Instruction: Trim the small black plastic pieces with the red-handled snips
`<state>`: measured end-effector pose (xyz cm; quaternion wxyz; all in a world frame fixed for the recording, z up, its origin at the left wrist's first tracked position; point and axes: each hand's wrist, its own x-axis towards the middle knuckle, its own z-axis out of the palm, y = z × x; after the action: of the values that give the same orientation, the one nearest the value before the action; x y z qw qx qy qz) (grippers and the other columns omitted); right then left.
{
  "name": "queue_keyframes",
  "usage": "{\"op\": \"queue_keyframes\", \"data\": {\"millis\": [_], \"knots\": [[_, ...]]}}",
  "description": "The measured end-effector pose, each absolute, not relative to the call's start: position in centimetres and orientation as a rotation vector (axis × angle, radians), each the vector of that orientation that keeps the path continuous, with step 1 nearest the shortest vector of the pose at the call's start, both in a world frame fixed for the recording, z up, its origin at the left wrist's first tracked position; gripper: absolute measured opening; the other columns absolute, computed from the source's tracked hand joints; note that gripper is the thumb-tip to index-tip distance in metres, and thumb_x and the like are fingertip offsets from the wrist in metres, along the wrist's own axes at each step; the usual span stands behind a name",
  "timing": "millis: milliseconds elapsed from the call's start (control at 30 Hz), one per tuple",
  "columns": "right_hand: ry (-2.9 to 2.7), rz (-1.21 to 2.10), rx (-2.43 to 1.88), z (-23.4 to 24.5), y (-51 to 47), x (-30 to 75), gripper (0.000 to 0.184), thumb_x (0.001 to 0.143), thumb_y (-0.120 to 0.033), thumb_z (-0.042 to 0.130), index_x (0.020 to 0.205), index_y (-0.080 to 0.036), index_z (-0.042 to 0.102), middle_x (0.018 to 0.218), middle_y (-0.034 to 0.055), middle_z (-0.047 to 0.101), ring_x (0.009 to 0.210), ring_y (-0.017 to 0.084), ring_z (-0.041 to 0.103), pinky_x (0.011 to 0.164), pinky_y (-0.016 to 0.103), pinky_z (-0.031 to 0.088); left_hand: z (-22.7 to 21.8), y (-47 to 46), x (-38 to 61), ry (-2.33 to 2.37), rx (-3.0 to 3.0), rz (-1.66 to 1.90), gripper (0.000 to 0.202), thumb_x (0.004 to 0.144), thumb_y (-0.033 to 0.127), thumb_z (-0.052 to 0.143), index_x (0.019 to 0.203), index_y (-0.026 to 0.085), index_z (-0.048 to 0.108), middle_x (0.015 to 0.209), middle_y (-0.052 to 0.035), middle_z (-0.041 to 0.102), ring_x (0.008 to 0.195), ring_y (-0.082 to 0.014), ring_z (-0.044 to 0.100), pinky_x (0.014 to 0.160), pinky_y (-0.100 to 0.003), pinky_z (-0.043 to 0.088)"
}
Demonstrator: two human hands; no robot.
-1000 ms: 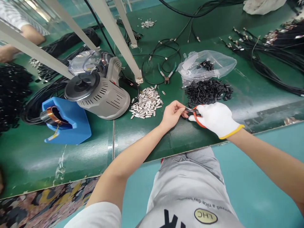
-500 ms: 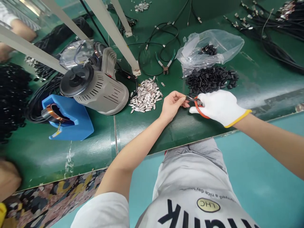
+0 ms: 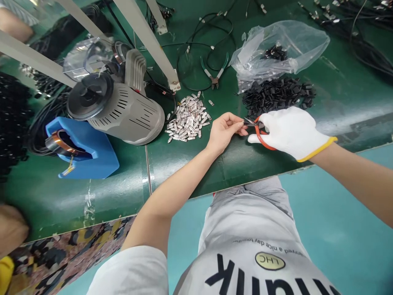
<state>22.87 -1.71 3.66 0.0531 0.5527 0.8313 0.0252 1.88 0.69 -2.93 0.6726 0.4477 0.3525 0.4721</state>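
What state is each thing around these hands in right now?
Left hand: bare, fingers pinched at the scissors' tip.
Right hand: white-gloved, gripping the scissors.
Orange-handled scissors: held, blades toward the left hand.
Green-handled pliers: lying with handles spread.
Clear plastic bag: crumpled, black pieces inside.
Silver metal pieces: loose heap.
Black pieces: loose heap beside the bag.

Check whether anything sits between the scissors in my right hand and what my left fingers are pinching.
Nothing visible stands in the way. The blades of the orange-handled scissors, held in the gloved right hand, reach directly to the fingertips of the bare left hand; what those fingers pinch is too small to make out.
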Motion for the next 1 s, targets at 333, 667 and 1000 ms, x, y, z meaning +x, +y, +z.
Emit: {"op": "queue_keyframes", "data": {"millis": [333,667,1000], "knots": [[2.597,0.019,1.656,3.3,-1.2,22.3,0.091,0.085,-0.092,0.039,0.113,-0.010,0.068,0.099,0.0190,0.070,0.094,0.035,0.064,0.081,0.040,0.034,-3.1,0.9,1.7,0.755,1.028,1.060,0.052,0.073,0.059,0.087,0.086,0.017,0.058,0.076,0.0005,0.073,0.064,-0.0103,0.069,0.069,-0.025,0.058],[2.608,-0.037,1.678,3.1,-0.8,22.6,0.089,0.084,-0.092,0.041,0.113,-0.013,0.068,0.097,0.0154,0.070,0.092,0.032,0.065,0.080,0.040,0.036,-3.2,1.1,1.6,0.743,1.056,1.059,0.049,0.077,0.058,0.084,0.087,0.018,0.057,0.077,0.0005,0.072,0.066,-0.0100,0.068,0.071,-0.026,0.057],[2.519,-0.192,1.756,3.3,-0.5,22.5,0.076,0.085,-0.088,0.042,0.098,-0.019,0.072,0.088,0.0120,0.072,0.085,0.029,0.064,0.074,0.037,0.034,-3.2,1.1,1.6,0.784,1.114,1.050,0.050,0.078,0.060,0.083,0.087,0.018,0.057,0.079,-0.0002,0.072,0.066,-0.0095,0.066,0.071,-0.026,0.056]]}}
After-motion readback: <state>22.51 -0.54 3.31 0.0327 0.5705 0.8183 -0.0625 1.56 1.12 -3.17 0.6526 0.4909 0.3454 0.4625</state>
